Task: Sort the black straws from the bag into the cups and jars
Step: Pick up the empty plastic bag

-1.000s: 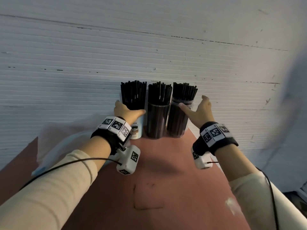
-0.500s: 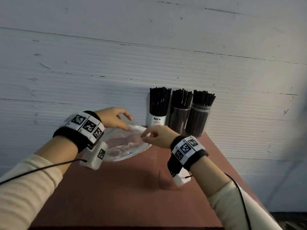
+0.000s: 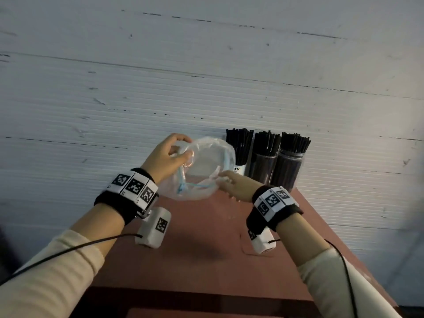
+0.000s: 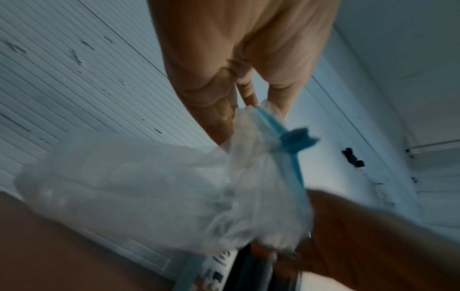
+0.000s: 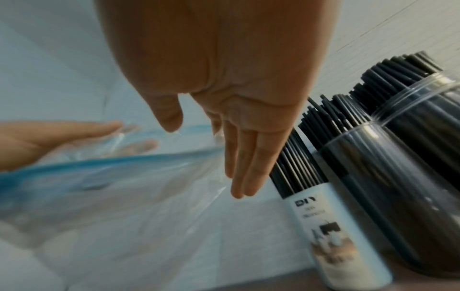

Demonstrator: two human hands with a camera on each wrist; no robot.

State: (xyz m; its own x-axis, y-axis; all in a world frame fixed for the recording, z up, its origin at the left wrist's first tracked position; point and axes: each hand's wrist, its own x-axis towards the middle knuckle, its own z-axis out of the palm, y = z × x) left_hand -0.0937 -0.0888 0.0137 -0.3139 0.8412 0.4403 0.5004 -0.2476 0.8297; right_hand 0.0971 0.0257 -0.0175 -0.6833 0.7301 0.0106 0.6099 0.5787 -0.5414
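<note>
A: Where is the bag point(image 3: 202, 168) seen?

B: The clear bag is held up above the tabletop point(image 3: 206, 244), just left of the containers; its blue zip strip point(image 4: 291, 157) is seen along the open mouth; no straws can be made out inside it.

A: How is it held?

B: The left edge is pinched by the left hand point(image 3: 167, 159), the grip being closed on the plastic near the zip; the right edge is pinched by the right hand point(image 3: 238, 187) between thumb and forefinger, the other fingers point(image 5: 248, 157) being left straight.

A: And the straws?

B: The black straws point(image 3: 267, 143) are stood upright in a white cup point(image 5: 338, 236) and two clear jars point(image 3: 275, 168); these are set touching in a row at the far edge of the tabletop, against a white ribbed wall point(image 3: 160, 88).
</note>
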